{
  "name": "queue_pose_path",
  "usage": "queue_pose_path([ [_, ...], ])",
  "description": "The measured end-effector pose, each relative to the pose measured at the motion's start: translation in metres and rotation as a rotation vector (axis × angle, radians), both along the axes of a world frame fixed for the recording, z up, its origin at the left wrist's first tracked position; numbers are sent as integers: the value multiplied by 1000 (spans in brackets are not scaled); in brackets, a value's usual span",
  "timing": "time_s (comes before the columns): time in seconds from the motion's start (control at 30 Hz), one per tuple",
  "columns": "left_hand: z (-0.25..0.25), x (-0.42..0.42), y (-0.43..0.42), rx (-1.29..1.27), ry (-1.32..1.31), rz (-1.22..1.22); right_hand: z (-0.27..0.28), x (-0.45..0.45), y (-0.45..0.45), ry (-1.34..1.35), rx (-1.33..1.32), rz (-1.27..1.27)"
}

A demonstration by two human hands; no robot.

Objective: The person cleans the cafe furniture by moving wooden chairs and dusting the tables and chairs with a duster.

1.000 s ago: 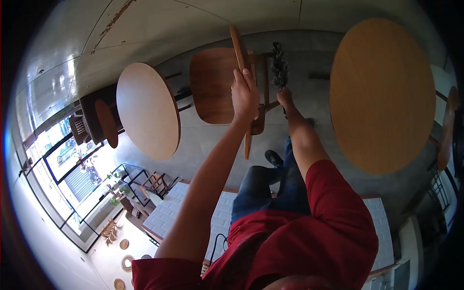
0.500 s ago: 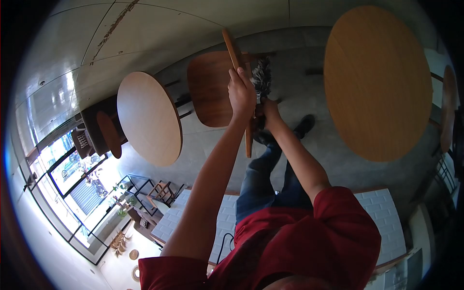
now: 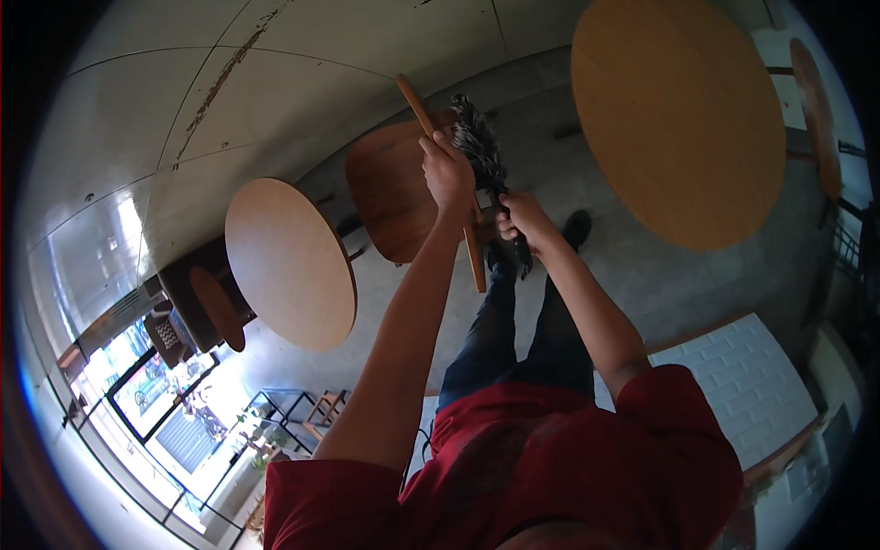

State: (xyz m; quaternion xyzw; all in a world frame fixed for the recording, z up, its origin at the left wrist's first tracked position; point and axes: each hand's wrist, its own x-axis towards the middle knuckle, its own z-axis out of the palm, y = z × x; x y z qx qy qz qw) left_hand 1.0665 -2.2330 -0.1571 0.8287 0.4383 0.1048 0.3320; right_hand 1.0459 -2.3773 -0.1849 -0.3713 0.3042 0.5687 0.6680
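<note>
My left hand [image 3: 447, 170] is closed around the upper part of a wooden chair's backrest [image 3: 415, 103], left of centre. The chair's brown seat [image 3: 390, 188] shows to the left of that hand. My right hand [image 3: 525, 220] grips the dark handle of a grey, fluffy duster [image 3: 477, 137]. The duster's head points up and lies close beside the chair and my left hand. Part of the chair behind the duster is hidden.
A pale round table [image 3: 289, 266] stands at the left, and a larger wooden round table [image 3: 683, 119] at the upper right. Behind my body is a white tiled tabletop [image 3: 742, 390]. My shoes [image 3: 577, 229] are on the grey floor [image 3: 651, 275].
The duster has moved left, towards the chair, and its handle now shows below my right hand. My left hand keeps its hold on the chair. The view has shifted and tilted.
</note>
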Motion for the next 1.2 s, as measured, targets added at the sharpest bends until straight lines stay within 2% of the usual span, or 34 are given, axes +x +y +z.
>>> queue_pose_path([
  [0.03, 0, 0, 0, 0, 11, 8, -11, -2, 2, -5, -4, -15],
  [0.1, -3, 0, 1, -4, 42, -3, -35, -9, 3, -295, -170, 263],
  [0.13, -5, -2, 1, -5, 80, 3, -51, -17, 0, -293, -177, 247],
  [0.2, -1, -4, 1, -30, 74, -17, -72, -32, -13, -649, -347, 570],
  [0.23, 1, -4, 0, -51, 65, -18, -76, -39, -20, -645, -360, 559],
  [0.3, -2, -5, 2, -39, 79, -22, -79, -56, -33, -463, -262, 398],
  [0.4, -4, -5, 1, -19, 72, -23, -70, -96, -54, -384, -210, 330],
  [0.43, -3, -5, 0, -16, 53, -15, -82, -110, -58, -678, -398, 635],
  [0.47, -1, -6, 0, -14, 59, -27, -108, -130, -62, -670, -397, 625],
  [0.53, -1, -5, -1, -24, 130, -1, -118, -154, -61, -1220, -647, 706],
  [0.57, 0, -4, -2, -20, 129, -15, -121, -164, -66, -1128, -725, 796],
  [0.8, 4, -6, -6, -11, 116, -22, -128, -228, -59, -1129, -784, 726],
  [0.9, 2, -5, -6, -24, 133, -14, -164, -260, -55, -883, -703, 639],
  [1.03, -2, -4, -5, -23, 142, -3, -175, -262, -68, -855, -649, 561],
  [1.13, -2, -4, -7, -11, 142, 11, -195, -248, -73, -900, -629, 688],
  [1.2, -7, -5, -6, 15, 139, 3, -219, -236, -80, -843, -711, 848],
])
